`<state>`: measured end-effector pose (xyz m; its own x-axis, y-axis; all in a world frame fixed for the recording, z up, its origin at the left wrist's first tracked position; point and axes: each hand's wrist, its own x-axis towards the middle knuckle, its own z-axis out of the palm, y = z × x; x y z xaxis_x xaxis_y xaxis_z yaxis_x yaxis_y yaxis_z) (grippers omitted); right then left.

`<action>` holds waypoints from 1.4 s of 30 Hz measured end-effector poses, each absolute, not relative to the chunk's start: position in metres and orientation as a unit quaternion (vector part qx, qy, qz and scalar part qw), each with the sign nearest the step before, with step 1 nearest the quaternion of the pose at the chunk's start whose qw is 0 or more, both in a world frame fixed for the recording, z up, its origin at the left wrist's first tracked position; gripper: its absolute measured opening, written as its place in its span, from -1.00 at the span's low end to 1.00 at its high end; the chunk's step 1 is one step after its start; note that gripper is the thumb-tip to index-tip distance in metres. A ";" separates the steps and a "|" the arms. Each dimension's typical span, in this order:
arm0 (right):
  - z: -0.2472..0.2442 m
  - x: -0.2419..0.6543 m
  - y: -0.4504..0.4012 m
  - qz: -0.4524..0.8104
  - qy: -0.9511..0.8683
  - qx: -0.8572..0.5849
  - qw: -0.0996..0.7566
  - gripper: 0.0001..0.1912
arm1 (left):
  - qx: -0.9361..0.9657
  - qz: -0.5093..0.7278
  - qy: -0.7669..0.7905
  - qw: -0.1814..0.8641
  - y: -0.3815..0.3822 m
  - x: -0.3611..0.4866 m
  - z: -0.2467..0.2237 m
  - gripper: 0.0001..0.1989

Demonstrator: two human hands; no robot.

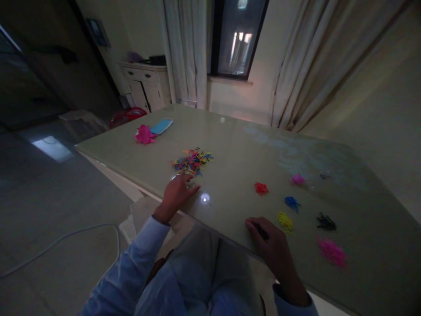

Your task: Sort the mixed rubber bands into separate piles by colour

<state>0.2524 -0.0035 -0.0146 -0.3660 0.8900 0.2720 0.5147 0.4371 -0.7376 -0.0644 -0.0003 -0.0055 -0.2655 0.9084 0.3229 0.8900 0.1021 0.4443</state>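
A mixed pile of coloured rubber bands lies on the table. My left hand reaches to its near edge, thumb apart from the fingers and fingertips at the bands. Near the front edge my right hand is curled closed, its thumb against the fingers; whatever it may hold is hidden. Around it sit single-colour heaps: yellow bands just beyond the knuckles, blue bands, red bands, black bands and dark pink bands. Farther back is a light pink heap.
A blue face mask and a crumpled pink thing lie at the table's far left. A small greyish bundle is at the right. Beyond stand a white cabinet and curtains. A cable runs over the floor.
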 end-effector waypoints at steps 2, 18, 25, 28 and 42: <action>-0.017 0.254 -0.004 0.277 -0.780 -0.446 0.339 -0.77 | 0.616 0.233 0.752 0.027 0.002 -0.064 -0.001 -0.74; -0.021 0.254 -0.005 0.253 -0.795 -0.410 0.369 -0.78 | 0.417 0.517 0.672 0.329 0.003 -0.041 0.019 -0.82; -0.018 0.251 -0.009 0.250 -0.797 -0.405 0.373 -0.80 | 0.189 0.587 0.368 0.696 -0.021 0.008 0.051 -0.73; -0.016 0.249 -0.010 0.252 -0.795 -0.411 0.370 -0.81 | 0.216 0.574 0.362 0.702 -0.022 0.031 0.057 -0.74; -0.027 0.239 -0.021 0.067 -0.857 -0.425 0.284 -0.84 | 0.845 0.268 0.383 0.261 0.046 0.139 0.049 -0.80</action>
<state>0.2388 -0.0206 -0.0273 -0.4774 0.7665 0.4295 0.6899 0.6298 -0.3570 0.1387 0.0462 0.0486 0.5630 0.7869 0.2527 0.5067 -0.5701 0.6467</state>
